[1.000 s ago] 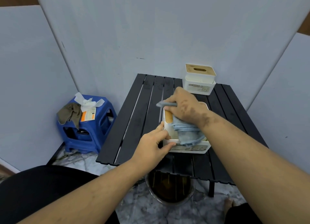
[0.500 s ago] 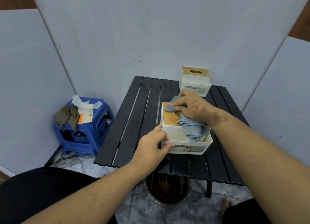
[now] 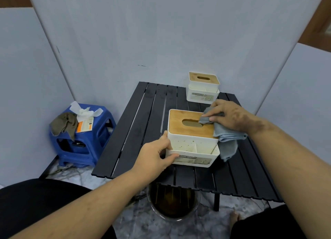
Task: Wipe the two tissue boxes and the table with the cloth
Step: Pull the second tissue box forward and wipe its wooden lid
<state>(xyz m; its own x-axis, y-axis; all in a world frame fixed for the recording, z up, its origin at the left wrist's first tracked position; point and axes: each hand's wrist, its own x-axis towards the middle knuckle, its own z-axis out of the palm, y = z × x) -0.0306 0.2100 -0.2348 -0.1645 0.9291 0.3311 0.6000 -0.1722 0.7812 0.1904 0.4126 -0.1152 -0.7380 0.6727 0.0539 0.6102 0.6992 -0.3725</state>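
A white tissue box with a wooden slotted lid (image 3: 189,129) stands near the front of the black slatted table (image 3: 143,131); its front is speckled with stains. My left hand (image 3: 155,158) grips its lower left corner. My right hand (image 3: 231,116) presses a grey-blue cloth (image 3: 227,140) on the right edge of the lid, and the cloth hangs down the box's right side. A second, similar tissue box (image 3: 203,87) sits at the table's back right, untouched.
A blue plastic stool (image 3: 82,140) stands left of the table, carrying a brown rag (image 3: 64,125) and crumpled tissues. A round basin of dark liquid (image 3: 172,203) sits on the floor under the table's front edge. White panels close in on three sides.
My right hand has slid the cloth from the left and middle of the lid to its right edge, uncovering the wooden top and slot. My left hand still holds the box.
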